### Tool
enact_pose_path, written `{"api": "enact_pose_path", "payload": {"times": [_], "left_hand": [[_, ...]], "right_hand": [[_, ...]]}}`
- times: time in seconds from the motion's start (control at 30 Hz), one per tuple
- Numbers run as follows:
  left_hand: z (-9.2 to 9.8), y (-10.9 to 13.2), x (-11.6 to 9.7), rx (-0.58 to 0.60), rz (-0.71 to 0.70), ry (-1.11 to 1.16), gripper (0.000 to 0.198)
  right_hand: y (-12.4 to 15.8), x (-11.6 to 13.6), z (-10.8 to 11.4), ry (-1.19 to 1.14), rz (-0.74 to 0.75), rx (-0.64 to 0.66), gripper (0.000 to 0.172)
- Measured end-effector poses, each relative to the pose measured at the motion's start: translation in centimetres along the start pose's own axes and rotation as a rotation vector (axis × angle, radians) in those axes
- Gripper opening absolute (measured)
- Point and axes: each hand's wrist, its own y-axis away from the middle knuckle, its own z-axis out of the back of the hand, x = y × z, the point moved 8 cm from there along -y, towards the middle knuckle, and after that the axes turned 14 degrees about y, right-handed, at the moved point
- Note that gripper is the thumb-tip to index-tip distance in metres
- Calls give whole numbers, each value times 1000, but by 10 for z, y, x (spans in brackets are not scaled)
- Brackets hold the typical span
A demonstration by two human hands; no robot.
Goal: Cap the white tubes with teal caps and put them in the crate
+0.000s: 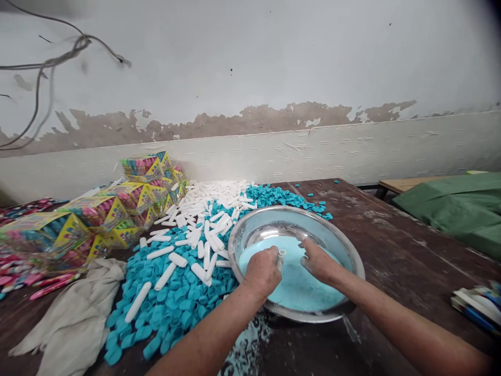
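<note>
A wide steel basin [355, 256] holds pale blue powder [313, 292]. Over its left part, my left hand [261, 270] is closed around a white plastic tube [282, 253], whose round open end points up. My right hand [319, 261] hovers above the powder, just right of the tube and apart from it. Its fingers are bent and parted, with nothing visible between them. Left of the basin lies a heap of blue plastic caps [188, 292], with white tubes [211, 237] like the held one scattered on top.
Clear packs with yellow labels [113, 209] are stacked at the left, near a crumpled grey cloth [82, 313]. More blue caps [274, 196] lie behind the basin. A green cover [442, 206] stands at the right, and several packets [477, 305] lie at the right edge.
</note>
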Motion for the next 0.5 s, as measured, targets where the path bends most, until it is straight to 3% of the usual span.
{"api": "enact_pose_path", "payload": {"times": [0.13,0.3,0.4,0.5], "left_hand": [[0,3,-2,4,14,-29,17],[5,10,-3,10,21,34,16],[31,24,6,-31,19,138,12],[77,54,26,-138,-10,451,11]], "right_hand": [[7,17,-6,68,114,81,57],[2,22,-11,212,176,109,55],[-2,24,4,294,106,-72,47],[13,54,21,248,113,-257,34]]}}
